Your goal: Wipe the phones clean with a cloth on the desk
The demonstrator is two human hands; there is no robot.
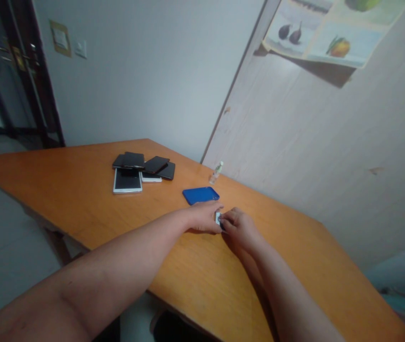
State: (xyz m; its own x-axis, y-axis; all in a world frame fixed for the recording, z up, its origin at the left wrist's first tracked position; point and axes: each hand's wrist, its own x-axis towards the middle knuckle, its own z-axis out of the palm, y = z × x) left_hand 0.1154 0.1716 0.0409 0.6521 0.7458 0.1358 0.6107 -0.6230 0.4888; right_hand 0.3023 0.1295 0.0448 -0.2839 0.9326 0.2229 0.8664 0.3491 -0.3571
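Note:
Between my two hands is a small white-and-dark item (218,218), mostly covered by fingers, so its kind cannot be made out. My left hand (205,216) closes on its left side, low over the tabletop. From the right, the bent fingers of my right hand (237,225) pinch at its dark part. Just beyond my left hand lies a blue phone case (200,194), flat on the table.
Several dark and white phones or tablets lie in an overlapping group, with a white-edged tablet (127,181) in front. A small clear bottle (216,173) stands near the wall edge of the wooden table (195,266). Fruit pictures (325,33) hang above.

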